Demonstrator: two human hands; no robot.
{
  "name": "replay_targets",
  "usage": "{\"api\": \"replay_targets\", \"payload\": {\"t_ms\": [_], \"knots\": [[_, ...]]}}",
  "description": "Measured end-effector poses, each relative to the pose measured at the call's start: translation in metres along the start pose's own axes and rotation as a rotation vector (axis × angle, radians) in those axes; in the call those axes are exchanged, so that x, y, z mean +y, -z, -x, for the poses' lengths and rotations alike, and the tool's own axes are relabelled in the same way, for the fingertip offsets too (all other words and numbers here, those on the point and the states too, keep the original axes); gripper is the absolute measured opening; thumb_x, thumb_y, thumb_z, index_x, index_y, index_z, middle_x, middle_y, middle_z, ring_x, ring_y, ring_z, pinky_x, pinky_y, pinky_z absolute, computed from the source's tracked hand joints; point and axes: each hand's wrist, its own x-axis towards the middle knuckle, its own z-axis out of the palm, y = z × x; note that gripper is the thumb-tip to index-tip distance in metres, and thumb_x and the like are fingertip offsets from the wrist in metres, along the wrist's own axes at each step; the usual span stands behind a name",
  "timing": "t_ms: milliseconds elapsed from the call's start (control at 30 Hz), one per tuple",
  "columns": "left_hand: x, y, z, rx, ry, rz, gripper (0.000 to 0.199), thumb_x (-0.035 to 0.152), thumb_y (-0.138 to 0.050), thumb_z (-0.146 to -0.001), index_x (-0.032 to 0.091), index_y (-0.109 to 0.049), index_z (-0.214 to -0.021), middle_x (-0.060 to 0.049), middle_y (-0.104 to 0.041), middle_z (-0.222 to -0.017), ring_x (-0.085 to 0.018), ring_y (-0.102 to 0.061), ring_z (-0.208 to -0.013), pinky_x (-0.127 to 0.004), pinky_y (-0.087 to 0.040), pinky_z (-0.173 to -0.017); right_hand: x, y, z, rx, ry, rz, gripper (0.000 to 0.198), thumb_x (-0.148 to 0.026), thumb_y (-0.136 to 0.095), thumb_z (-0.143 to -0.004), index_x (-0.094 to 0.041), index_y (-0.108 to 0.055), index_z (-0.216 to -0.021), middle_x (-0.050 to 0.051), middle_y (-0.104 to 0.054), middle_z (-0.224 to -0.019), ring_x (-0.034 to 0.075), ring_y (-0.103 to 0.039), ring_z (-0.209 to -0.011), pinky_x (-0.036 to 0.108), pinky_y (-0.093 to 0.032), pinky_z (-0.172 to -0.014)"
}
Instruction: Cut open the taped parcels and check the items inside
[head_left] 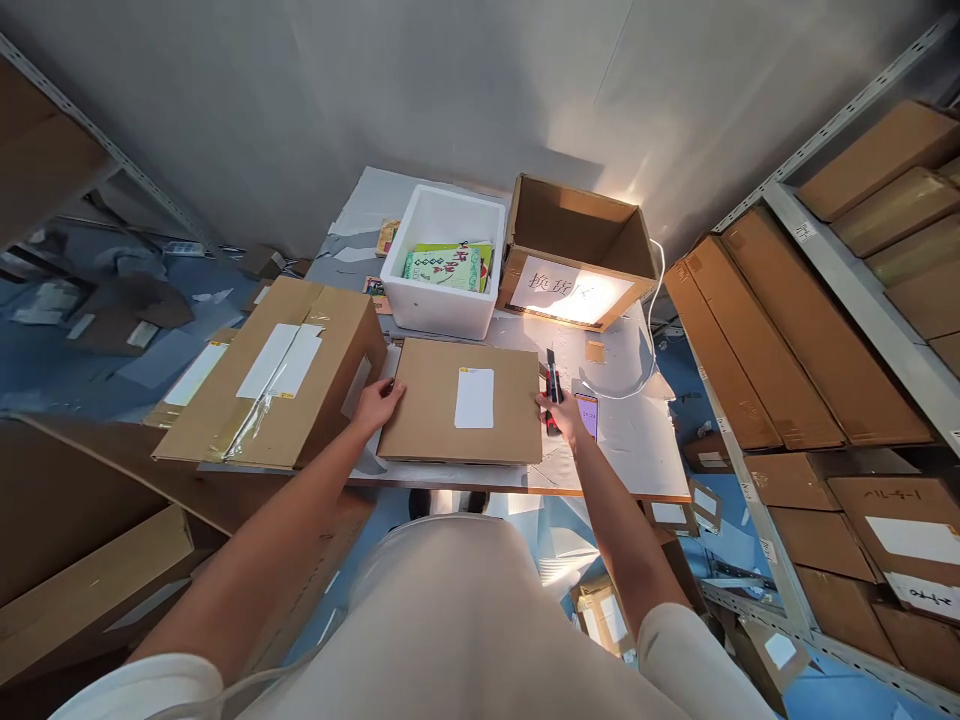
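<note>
A flat brown cardboard box (426,400) with a white label (475,398) lies at the table's front edge. My left hand (377,407) is closed on its left edge, thumb and fingers at the side. At the opposite edge, my right hand (561,413) grips the box's right side with its fingertips. A red and black box cutter (553,378), blade end pointing away, shows beside and partly behind my right hand; whether the hand touches it is unclear. Just right of that hand is a phone (587,410) with a lit screen.
A large taped carton (262,375) stands left on the table (637,450). Behind are a white foam bin (442,310) holding booklets (446,266) and an open carton (577,280) with handwriting. A white cable (657,300) runs at right. Shelves of boxes (810,340) flank the right side.
</note>
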Motion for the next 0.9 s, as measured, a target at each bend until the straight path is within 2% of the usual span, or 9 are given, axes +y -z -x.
{"api": "replay_targets", "payload": {"t_ms": [67,133,200,267,367,433,567,767,900], "knots": [[-0.024,0.003,0.025,-0.033,-0.036,0.113,0.065,0.059,-0.052,-0.078,0.01,-0.061,-0.12,-0.017,-0.063,-0.122,-0.027,-0.061,-0.11,-0.037,-0.047,-0.095,0.022,0.012,0.016,-0.023,-0.029,-0.015,0.037,-0.039,-0.065,-0.083,-0.014,-0.058,-0.11,0.007,-0.064,-0.108,0.014,-0.062,-0.071,0.031,-0.055,-0.063],[-0.051,0.004,0.053,-0.122,-0.107,0.264,0.083,0.071,-0.054,-0.069,0.008,-0.057,-0.124,-0.018,-0.061,-0.124,-0.029,-0.059,-0.113,-0.04,-0.047,-0.097,0.05,0.023,0.037,-0.022,-0.056,-0.084,0.049,-0.042,-0.077,-0.067,-0.015,-0.059,-0.104,0.009,-0.067,-0.108,0.008,-0.053,-0.048,0.027,-0.047,-0.045],[-0.075,0.003,0.077,-0.222,-0.153,0.326,0.095,0.072,-0.064,-0.058,0.011,-0.051,-0.13,-0.016,-0.058,-0.13,-0.031,-0.056,-0.118,-0.043,-0.044,-0.101,0.078,0.03,0.057,0.015,-0.101,-0.192,0.061,-0.043,-0.082,-0.056,-0.017,-0.059,-0.105,0.011,-0.067,-0.111,0.006,-0.05,-0.043,0.027,-0.043,-0.04],[-0.091,-0.003,0.092,-0.257,-0.156,0.287,0.096,0.065,-0.074,-0.051,0.015,-0.051,-0.13,-0.014,-0.058,-0.13,-0.031,-0.054,-0.12,-0.044,-0.041,-0.105,0.099,0.03,0.073,0.044,-0.14,-0.261,0.066,-0.042,-0.083,-0.052,-0.019,-0.058,-0.109,0.01,-0.068,-0.108,0.007,-0.051,-0.042,0.028,-0.043,-0.041],[-0.098,-0.017,0.096,-0.231,-0.089,0.296,0.086,0.068,-0.071,-0.053,0.016,-0.057,-0.12,-0.014,-0.064,-0.119,-0.032,-0.057,-0.116,-0.046,-0.041,-0.104,0.113,0.017,0.083,0.029,-0.186,-0.299,0.063,-0.037,-0.083,-0.05,-0.02,-0.058,-0.106,0.001,-0.069,-0.078,0.01,-0.05,-0.042,0.027,-0.043,-0.042],[-0.096,-0.028,0.092,-0.206,-0.039,0.377,0.085,0.075,-0.066,-0.051,0.016,-0.061,-0.112,-0.014,-0.067,-0.11,-0.032,-0.059,-0.112,-0.047,-0.043,-0.101,0.114,0.005,0.083,-0.004,-0.201,-0.317,0.054,-0.034,-0.082,-0.05,-0.022,-0.057,-0.096,-0.005,-0.062,-0.062,0.011,-0.05,-0.042,0.026,-0.043,-0.043],[-0.086,-0.032,0.09,-0.15,-0.003,0.464,0.079,0.079,-0.064,-0.05,0.016,-0.063,-0.098,-0.012,-0.069,-0.099,-0.03,-0.063,-0.103,-0.045,-0.047,-0.095,0.102,-0.008,0.082,-0.012,-0.2,-0.326,0.044,-0.034,-0.081,-0.053,-0.023,-0.052,-0.084,-0.008,-0.057,-0.059,0.01,-0.05,-0.043,0.024,-0.042,-0.042],[-0.064,0.006,0.116,-0.086,-0.054,0.294,0.054,0.066,-0.062,-0.066,0.017,-0.061,-0.087,-0.005,-0.066,-0.08,-0.022,-0.065,-0.077,-0.033,-0.054,-0.07,0.063,0.01,0.091,0.026,-0.134,-0.236,0.046,-0.039,-0.083,-0.049,-0.019,-0.057,-0.081,-0.007,-0.057,-0.055,0.009,-0.049,-0.038,0.023,-0.041,-0.038],[-0.041,0.032,0.134,0.058,-0.141,0.134,0.047,0.062,-0.055,-0.072,0.017,-0.061,-0.082,-0.002,-0.059,-0.071,-0.017,-0.059,-0.064,-0.027,-0.049,-0.056,0.032,0.019,0.098,0.075,-0.078,-0.164,0.059,-0.043,-0.082,-0.049,-0.017,-0.063,-0.098,-0.006,-0.056,-0.05,0.011,-0.049,-0.037,0.025,-0.041,-0.038]]}}
